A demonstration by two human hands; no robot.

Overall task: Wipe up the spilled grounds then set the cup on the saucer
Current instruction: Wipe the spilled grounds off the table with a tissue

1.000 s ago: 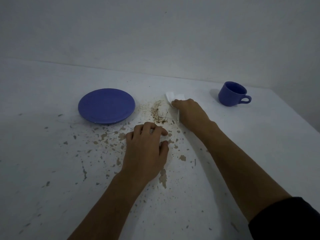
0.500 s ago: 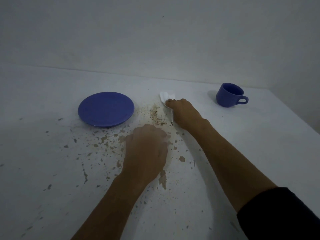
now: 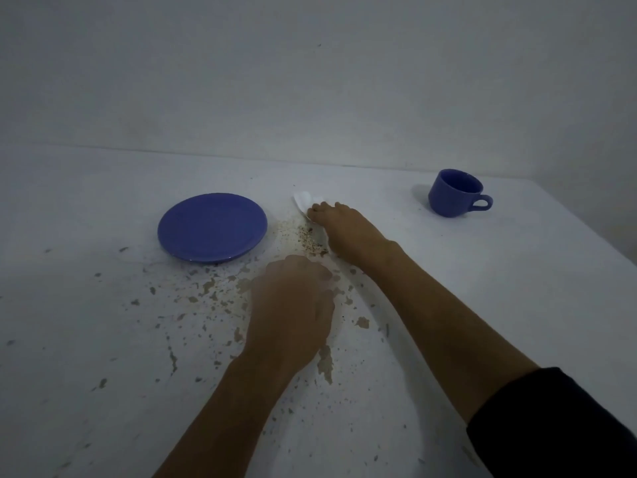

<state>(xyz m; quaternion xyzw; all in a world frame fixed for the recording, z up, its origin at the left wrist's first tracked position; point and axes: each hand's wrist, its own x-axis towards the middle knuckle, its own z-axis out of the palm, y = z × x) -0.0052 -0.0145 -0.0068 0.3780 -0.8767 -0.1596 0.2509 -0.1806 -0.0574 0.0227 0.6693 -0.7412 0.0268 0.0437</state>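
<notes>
step: wiping grounds (image 3: 310, 241) | right hand (image 3: 344, 232) presses tissue (image 3: 305, 200) | left hand (image 3: 293, 312) curled, empty | next: sweep toward left hand

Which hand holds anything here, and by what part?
The right hand presses a white tissue flat under its fingers, far edge poking out. The left hand holds nothing visible.

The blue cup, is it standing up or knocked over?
Standing up. The cup rests on its base on the table, its round opening facing up and its handle sticking out sideways. Whether anything is inside cannot be told.
</notes>
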